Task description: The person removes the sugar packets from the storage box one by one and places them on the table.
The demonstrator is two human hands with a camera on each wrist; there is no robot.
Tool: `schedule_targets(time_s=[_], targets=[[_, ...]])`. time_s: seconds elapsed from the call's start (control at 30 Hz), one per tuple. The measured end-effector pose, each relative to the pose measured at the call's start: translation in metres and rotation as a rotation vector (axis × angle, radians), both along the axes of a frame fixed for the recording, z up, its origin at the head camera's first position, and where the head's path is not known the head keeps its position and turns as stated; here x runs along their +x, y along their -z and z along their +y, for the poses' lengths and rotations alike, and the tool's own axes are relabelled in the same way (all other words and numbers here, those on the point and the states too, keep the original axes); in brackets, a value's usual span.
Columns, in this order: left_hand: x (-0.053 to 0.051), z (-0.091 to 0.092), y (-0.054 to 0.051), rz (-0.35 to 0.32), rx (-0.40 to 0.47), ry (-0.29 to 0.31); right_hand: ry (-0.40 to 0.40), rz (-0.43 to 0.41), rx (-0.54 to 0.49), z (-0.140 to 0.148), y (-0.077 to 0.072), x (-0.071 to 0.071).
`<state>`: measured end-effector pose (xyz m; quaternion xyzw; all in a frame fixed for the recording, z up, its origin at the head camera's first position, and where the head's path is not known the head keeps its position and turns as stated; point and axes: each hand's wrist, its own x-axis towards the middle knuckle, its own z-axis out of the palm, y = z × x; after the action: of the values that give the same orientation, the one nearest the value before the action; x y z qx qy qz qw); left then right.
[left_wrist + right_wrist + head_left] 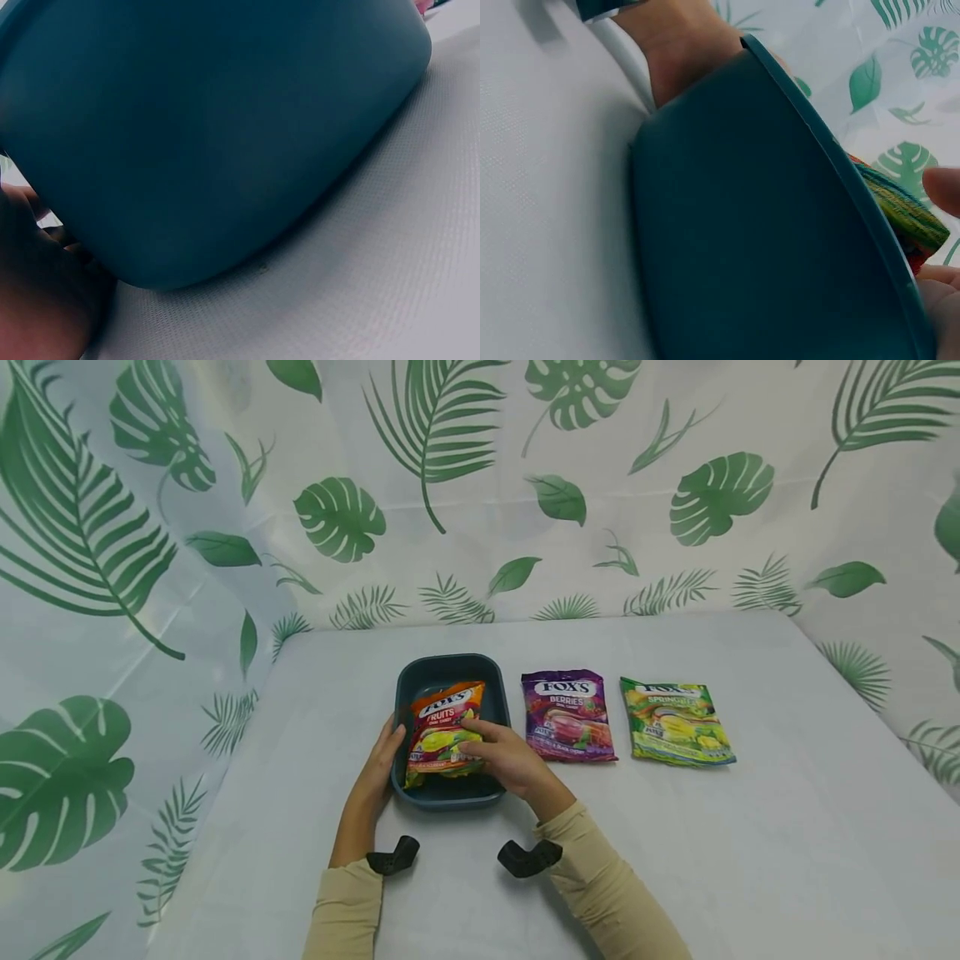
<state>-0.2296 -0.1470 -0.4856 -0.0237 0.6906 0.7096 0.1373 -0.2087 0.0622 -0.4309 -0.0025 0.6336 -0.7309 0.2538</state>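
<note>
A dark teal plastic bin (450, 804) stands on the table, its outer wall filling much of the left wrist view (225, 150) and right wrist view. An orange-and-red Fox's Fruits candy bag (442, 718) lies slanted inside, with a yellow-green edge showing beneath its lower end. My left hand (381, 764) holds the bin's left side, thumb at the rim and fingers along the outer wall. My right hand (510, 760) reaches over the right rim and grips the Fruits bag at its right side. Part of that bag (907, 210) rises above the rim in the right wrist view.
Right of the bin lies a purple Fox's Berries candy bag (568, 718). Further right is a green-and-yellow Fox's candy bag (677, 724). Both lie flat on the white-covered table (787, 860). A leaf-patterned cloth (465, 543) hangs behind and at the sides.
</note>
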Motion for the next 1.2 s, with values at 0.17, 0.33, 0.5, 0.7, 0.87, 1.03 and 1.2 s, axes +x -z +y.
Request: schedule_targets(time_s=[0.17, 0.33, 0.5, 0.7, 0.87, 1.03, 1.2], targets=[[-0.001, 0.0, 0.0, 0.0, 0.013, 0.0, 0.105, -0.017, -0.006, -0.002, 0.0, 0.004], [-0.002, 0.0, 0.001, -0.012, 0.017, -0.01, 0.142, -0.022, -0.041, -0.001, 0.002, 0.005], [-0.002, 0.0, 0.0, -0.019, 0.026, -0.01, 0.156, -0.04, -0.087, 0.001, 0.003, 0.005], [-0.001, 0.0, 0.0, -0.03, 0.023, -0.014, 0.14, -0.062, -0.18, 0.007, -0.003, 0.009], [0.0, 0.004, 0.002, -0.031, 0.023, 0.003, 0.128, -0.049, -0.232, 0.023, -0.01, 0.022], [0.001, 0.001, 0.003, -0.005, 0.034, 0.003, 0.126, -0.021, -0.237, 0.039, -0.018, 0.036], [-0.001, -0.001, 0.0, 0.023, 0.021, 0.009, 0.16, -0.016, -0.171, 0.059, -0.022, 0.052]])
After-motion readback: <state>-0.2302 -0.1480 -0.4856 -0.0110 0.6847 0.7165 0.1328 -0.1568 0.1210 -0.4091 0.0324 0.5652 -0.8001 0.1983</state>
